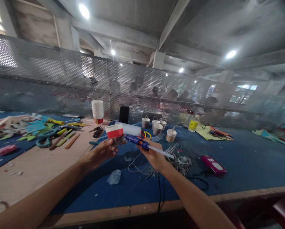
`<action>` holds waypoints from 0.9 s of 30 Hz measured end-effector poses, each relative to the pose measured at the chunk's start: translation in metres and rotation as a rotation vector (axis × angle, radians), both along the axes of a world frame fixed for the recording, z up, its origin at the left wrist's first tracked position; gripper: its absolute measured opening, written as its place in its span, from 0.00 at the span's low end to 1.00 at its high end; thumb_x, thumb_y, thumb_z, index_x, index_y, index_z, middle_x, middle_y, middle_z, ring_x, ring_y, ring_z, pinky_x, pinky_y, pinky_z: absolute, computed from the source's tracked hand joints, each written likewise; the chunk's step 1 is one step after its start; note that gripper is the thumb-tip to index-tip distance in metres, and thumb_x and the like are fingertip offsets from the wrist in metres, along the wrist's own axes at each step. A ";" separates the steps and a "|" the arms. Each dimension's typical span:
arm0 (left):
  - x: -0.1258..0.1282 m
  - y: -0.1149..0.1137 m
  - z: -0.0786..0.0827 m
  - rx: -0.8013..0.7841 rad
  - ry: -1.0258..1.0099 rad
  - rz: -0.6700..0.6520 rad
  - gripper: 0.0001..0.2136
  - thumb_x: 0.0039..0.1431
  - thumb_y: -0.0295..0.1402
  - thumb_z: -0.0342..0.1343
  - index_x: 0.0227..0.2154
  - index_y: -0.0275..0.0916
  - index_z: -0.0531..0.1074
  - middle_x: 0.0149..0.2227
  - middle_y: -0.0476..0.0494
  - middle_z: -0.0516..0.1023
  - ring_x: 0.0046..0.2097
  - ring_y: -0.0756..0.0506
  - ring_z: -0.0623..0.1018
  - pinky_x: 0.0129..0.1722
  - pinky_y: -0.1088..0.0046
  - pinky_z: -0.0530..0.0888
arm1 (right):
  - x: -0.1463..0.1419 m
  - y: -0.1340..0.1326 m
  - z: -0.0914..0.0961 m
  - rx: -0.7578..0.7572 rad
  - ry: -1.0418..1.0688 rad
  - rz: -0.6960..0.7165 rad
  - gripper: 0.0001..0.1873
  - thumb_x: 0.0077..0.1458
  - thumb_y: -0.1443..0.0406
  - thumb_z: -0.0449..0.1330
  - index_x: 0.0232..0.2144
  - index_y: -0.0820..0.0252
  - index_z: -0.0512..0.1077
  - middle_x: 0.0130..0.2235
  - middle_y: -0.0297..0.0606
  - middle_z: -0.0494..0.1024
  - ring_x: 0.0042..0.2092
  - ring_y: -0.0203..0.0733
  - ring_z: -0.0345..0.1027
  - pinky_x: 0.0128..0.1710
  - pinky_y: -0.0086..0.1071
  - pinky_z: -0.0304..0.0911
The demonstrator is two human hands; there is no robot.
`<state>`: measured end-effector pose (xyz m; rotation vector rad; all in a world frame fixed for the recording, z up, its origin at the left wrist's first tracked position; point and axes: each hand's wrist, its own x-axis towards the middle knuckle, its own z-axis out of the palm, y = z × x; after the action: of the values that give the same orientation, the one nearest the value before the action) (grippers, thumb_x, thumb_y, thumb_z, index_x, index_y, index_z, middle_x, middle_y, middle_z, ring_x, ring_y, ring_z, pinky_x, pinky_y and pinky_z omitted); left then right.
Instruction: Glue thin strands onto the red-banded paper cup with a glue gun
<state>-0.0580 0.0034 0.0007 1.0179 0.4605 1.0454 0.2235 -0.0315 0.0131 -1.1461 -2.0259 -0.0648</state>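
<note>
My left hand (101,151) holds a red and white paper cup (114,131) by its lower part, where the surface looks dark or wrapped; I cannot make out with what. In my right hand (154,156) is a blue glue gun (135,139), a translucent glue stick (161,152) sticking out of its back. The nozzle points left and comes close to the cup's side; whether it touches is unclear. Below my right hand lies a tangle of grey cord (182,165) with thin strands. A crumpled clear plastic piece (114,177) rests on the blue tabletop.
A stack of paper cups (97,111) and a black phone (124,114) stand behind my left hand. Several small handled buckets (157,128) sit further back. Scissors (47,138) and tools lie left, a magenta box (213,165) right. A perforated metal screen (133,79) closes the back.
</note>
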 end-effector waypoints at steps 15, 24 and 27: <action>0.001 0.000 0.002 -0.061 -0.022 0.044 0.16 0.57 0.36 0.70 0.47 0.37 0.82 0.42 0.36 0.86 0.32 0.48 0.79 0.32 0.75 0.78 | -0.003 0.014 0.005 -0.327 0.407 0.003 0.18 0.61 0.49 0.62 0.37 0.57 0.73 0.23 0.34 0.75 0.27 0.44 0.72 0.30 0.33 0.63; 0.001 0.000 0.003 -0.042 -0.007 0.048 0.17 0.62 0.35 0.65 0.53 0.36 0.80 0.52 0.34 0.84 0.36 0.47 0.82 0.36 0.75 0.80 | 0.008 0.042 -0.008 -0.709 0.790 0.065 0.15 0.54 0.54 0.64 0.34 0.60 0.70 0.28 0.31 0.73 0.25 0.35 0.68 0.27 0.29 0.63; 0.003 -0.001 0.007 -0.041 0.000 0.064 0.16 0.62 0.34 0.65 0.51 0.35 0.80 0.53 0.33 0.84 0.36 0.47 0.83 0.35 0.75 0.80 | 0.015 0.045 -0.010 -0.688 0.601 -0.084 0.17 0.56 0.52 0.62 0.28 0.60 0.71 0.26 0.31 0.72 0.28 0.36 0.66 0.28 0.29 0.58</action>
<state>-0.0550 0.0021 0.0077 0.9727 0.5155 1.0887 0.2380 0.0135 0.0031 -1.4346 -1.4737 0.8901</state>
